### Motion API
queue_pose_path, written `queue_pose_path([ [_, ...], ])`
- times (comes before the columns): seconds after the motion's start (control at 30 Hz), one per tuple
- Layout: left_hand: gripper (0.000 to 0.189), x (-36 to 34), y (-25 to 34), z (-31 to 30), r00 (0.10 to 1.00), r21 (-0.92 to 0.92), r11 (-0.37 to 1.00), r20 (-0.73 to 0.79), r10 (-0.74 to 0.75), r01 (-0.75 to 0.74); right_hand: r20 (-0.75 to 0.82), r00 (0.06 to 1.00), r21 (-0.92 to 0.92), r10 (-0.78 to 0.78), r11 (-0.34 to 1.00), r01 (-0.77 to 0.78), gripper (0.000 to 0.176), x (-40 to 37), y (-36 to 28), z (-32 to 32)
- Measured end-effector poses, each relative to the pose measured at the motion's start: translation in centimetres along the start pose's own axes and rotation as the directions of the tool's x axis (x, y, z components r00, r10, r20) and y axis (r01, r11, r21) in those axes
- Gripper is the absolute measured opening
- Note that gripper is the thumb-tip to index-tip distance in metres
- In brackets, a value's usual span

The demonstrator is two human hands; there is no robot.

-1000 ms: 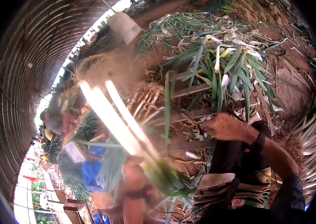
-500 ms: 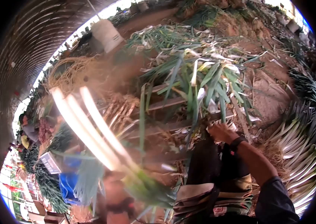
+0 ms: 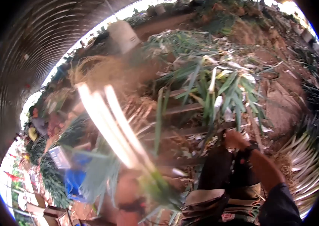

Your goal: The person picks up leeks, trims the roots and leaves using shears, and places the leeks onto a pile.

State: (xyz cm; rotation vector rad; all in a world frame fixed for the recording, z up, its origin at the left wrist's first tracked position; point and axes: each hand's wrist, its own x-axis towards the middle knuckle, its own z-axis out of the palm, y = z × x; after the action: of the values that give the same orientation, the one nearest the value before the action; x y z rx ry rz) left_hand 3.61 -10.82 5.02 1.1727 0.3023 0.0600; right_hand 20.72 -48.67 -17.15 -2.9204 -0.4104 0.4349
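Observation:
Several long green onions (image 3: 118, 124) slant across the left half of the view, white ends up and green leaves down, blurred by motion. My left hand (image 3: 129, 186), also smeared, is closed around them near where white turns green. A fan of blue-green leaves (image 3: 101, 175) hangs beside this hand. Over my dark-trousered knee is my right hand (image 3: 236, 139), its fingers curled together; whatever they hold, if anything, is hidden. Just beyond it, green leaves and pale peelings (image 3: 219, 88) drape over wooden slats (image 3: 185, 109).
At right lies a large pile of green onions (image 3: 312, 162). Trimmed leaves (image 3: 182, 41) cover the ground ahead. A whitish bucket (image 3: 123, 36) stands at the back. To the left are a blue container (image 3: 74, 184), a white box (image 3: 59, 157) and more greens (image 3: 52, 184).
The view has turned slightly left, so the scene sits farther right. My left hand keeps its hold on the green onions, and my right hand stays at the knee.

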Motion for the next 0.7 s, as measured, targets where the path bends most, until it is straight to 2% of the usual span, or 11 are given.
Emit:
queue_pose_path([
  [0.03, 0.060, -0.3, 0.5, 0.2, 1.000, -0.032, 0.999, 0.004, -0.020, 0.020, -0.056, 0.996, -0.020, -0.070, 0.997, 0.069, 0.031, -0.8, 0.2, -1.1],
  [0.13, 0.065, 0.5, -0.1, -1.7, 1.000, -0.095, 0.995, 0.000, 0.018, -0.018, 0.025, 1.000, 0.490, 0.008, 0.872, -0.019, 0.063, -4.2, -0.3, -7.2],
  [0.17, 0.068, 0.5, 0.1, -1.6, 1.000, -0.060, 0.998, 0.006, 0.027, -0.027, -0.275, 0.938, 0.701, -0.209, 0.625, 0.344, 0.053, -5.0, 1.1, -5.3],
  [0.23, 0.069, 1.0, -0.1, -2.4, 0.994, -0.094, 0.995, 0.108, 0.029, -0.019, -0.481, 0.748, 0.619, -0.458, 0.426, 0.659, 0.043, -7.7, 0.9, -6.9],
  [0.3, 0.070, 2.5, -1.3, -4.5, 0.977, -0.071, 0.997, 0.206, 0.057, -0.043, -0.191, 0.785, 0.630, -0.589, 0.540, 0.558, 0.041, -11.8, -2.4, -13.4],
  [0.33, 0.069, 2.5, -1.4, -4.5, 0.980, -0.048, 0.997, 0.189, 0.065, -0.057, -0.048, 0.808, 0.755, -0.587, 0.508, 0.414, 0.044, -13.0, -4.0, -14.7],
  [0.4, 0.068, 2.5, -1.6, -4.5, 0.984, -0.002, 0.997, 0.160, 0.082, -0.083, -0.084, 0.766, 0.832, -0.638, 0.378, 0.406, 0.047, -15.2, -6.7, -16.5],
  [0.47, 0.067, 3.0, -2.0, -5.2, 0.972, -0.031, 1.000, 0.237, 0.003, 0.005, -0.116, 0.708, 0.892, -0.696, 0.240, 0.382, 0.049, -16.7, -8.7, -17.4],
  [0.57, 0.065, 2.4, -1.8, -3.9, 0.983, 0.021, 1.000, 0.182, -0.001, -0.003, -0.177, 0.562, 0.940, -0.808, 0.030, 0.340, 0.050, -16.2, -9.6, -15.2],
  [0.63, 0.064, 1.9, -1.7, -2.8, 0.991, 0.070, 0.997, 0.125, 0.037, -0.046, -0.199, 0.467, 0.907, -0.861, 0.019, 0.421, 0.038, -16.2, -10.4, -14.5],
  [0.7, 0.065, 1.7, -1.8, -2.4, 0.992, 0.096, 0.992, 0.101, 0.073, -0.083, -0.004, 0.484, 0.937, -0.875, 0.165, 0.307, 0.036, -16.5, -10.6, -15.1],
])
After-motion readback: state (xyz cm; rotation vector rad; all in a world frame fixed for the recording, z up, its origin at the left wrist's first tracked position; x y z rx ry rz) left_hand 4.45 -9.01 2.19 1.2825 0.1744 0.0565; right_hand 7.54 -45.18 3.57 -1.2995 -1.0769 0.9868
